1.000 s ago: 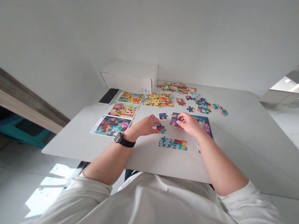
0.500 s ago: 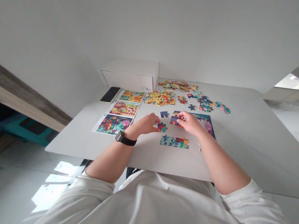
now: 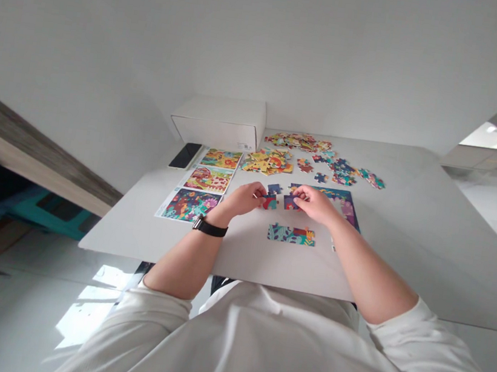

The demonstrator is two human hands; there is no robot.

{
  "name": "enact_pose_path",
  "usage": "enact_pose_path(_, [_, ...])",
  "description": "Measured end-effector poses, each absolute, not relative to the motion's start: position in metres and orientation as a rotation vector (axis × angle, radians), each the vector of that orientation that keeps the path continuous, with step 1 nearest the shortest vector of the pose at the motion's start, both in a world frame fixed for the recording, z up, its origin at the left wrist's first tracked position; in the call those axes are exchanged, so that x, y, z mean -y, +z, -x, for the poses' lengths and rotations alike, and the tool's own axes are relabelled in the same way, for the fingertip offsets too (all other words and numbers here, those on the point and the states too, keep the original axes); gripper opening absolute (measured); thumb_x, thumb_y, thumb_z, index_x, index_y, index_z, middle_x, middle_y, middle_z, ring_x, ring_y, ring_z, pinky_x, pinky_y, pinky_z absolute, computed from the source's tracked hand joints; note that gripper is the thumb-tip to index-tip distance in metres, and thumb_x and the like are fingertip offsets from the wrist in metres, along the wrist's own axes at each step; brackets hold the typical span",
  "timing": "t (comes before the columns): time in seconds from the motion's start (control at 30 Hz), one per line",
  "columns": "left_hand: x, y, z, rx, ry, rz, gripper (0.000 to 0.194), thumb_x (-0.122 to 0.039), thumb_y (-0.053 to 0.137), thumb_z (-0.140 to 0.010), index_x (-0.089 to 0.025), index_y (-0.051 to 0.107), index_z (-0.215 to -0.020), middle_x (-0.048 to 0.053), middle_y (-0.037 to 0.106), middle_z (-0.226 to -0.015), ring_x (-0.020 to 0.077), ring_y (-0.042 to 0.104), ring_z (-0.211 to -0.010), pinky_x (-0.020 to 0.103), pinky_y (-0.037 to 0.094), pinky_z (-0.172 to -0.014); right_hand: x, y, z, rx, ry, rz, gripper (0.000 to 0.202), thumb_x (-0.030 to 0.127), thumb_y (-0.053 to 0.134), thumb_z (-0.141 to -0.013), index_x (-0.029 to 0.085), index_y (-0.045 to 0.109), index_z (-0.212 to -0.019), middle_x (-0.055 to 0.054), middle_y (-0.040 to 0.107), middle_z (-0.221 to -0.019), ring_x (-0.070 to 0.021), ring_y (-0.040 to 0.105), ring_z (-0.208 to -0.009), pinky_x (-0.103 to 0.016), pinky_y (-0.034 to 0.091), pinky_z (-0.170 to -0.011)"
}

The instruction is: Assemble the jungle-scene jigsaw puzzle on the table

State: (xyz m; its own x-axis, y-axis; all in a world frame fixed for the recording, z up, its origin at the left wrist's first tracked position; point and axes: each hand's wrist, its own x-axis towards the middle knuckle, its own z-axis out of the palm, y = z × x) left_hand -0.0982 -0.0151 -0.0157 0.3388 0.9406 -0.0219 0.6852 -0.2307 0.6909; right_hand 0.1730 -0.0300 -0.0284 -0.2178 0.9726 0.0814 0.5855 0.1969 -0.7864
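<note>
A small cardboard jigsaw piece in red, teal and dark blue (image 3: 270,203) lies at the middle of the tabletop (image 3: 410,244), pinched between the thumb and fingers of the left hand (image 3: 244,199). Its upper edge is at a plain dark-blue knobbed piece (image 3: 274,188); whether they interlock cannot be told. Just to its right, across a narrow gap, the right hand (image 3: 314,204) has thumb and fingertips closed on a purple piece with a red patch (image 3: 290,203). Nearer the front edge lies a joined teal strip with leaf shapes (image 3: 291,235), and white surface runs from it to that edge. Under the right hand and forearm is a dark-blue and purple panel (image 3: 351,209); a wider stretch reaches from there to the right edge. Toward the back left corner, a white rectangular cardboard box (image 3: 213,131) bears dark print at its front's lower right, too small to read.
</note>
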Motion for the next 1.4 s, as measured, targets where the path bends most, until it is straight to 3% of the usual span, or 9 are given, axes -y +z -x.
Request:
enact_pose_path(0.13, [0.011, -0.018, 0.103, -1.344, 0.546, -1.936, 0.01, -0.027, 0.065, -0.09, -0.02, 0.066, -0.098, 0.004, 0.077, -0.081, 0.017, 0.071, -0.07, 0.026, 0.049, -0.061, 0.03, -0.028, -0.173, 1.901, 0.825, 1.465, 0.011, 0.024, 0.068, -0.093, 0.023, 0.071, -0.104, -0.003, 0.076, -0.096, -0.0186, 0.067, -0.083, -0.03, 0.051, -0.08])
enact_pose_path(0.37, [0.013, -0.014, 0.108, -1.286, 0.412, -2.038, 0.012, -0.03, 0.065, -0.087, -0.021, 0.07, -0.093, 0.004, 0.078, -0.083, 0.0158, 0.068, -0.067, 0.026, 0.045, -0.057, 0.032, -0.025, -0.172, 1.895, 0.839, 1.495, 0.01, 0.024, 0.068, -0.093, 0.023, 0.071, -0.103, -0.004, 0.077, -0.097, -0.0189, 0.067, -0.083, -0.031, 0.05, -0.08])
enact_pose_path(0.8, [0.018, -0.014, 0.099, -1.272, 0.417, -2.061, 0.017, -0.036, 0.067, -0.087, -0.021, 0.073, -0.091, 0.003, 0.078, -0.082, 0.0168, 0.067, -0.069, 0.026, 0.046, -0.059, 0.032, -0.024, -0.172, 1.905, 0.809, 1.535, 0.007, 0.023, 0.069, -0.093, 0.023, 0.071, -0.099, -0.003, 0.076, -0.093, -0.0191, 0.067, -0.082, -0.031, 0.05, -0.08])
enact_pose_path(1.13, [0.025, -0.022, 0.081, -1.246, 0.393, -2.115, 0.016, -0.032, 0.066, -0.089, -0.022, 0.075, -0.096, 0.002, 0.08, -0.085, 0.0199, 0.072, -0.078, 0.029, 0.053, -0.071, 0.032, -0.025, -0.173, 1.878, 0.79, 1.538, 0.007, 0.024, 0.067, -0.093, 0.023, 0.071, -0.099, -0.003, 0.076, -0.093, -0.0189, 0.066, -0.082, -0.031, 0.049, -0.082])
enact_pose_path(1.4, [0.026, -0.021, 0.08, -1.232, 0.411, -2.133, 0.019, -0.037, 0.067, -0.089, -0.022, 0.076, -0.094, 0.002, 0.079, -0.084, 0.02, 0.071, -0.078, 0.029, 0.052, -0.069, 0.029, -0.029, -0.175, 1.883, 0.808, 1.545, 0.013, 0.027, 0.068, -0.091, 0.022, 0.072, -0.102, -0.004, 0.074, -0.092, -0.019, 0.064, -0.079, -0.031, 0.048, -0.078])
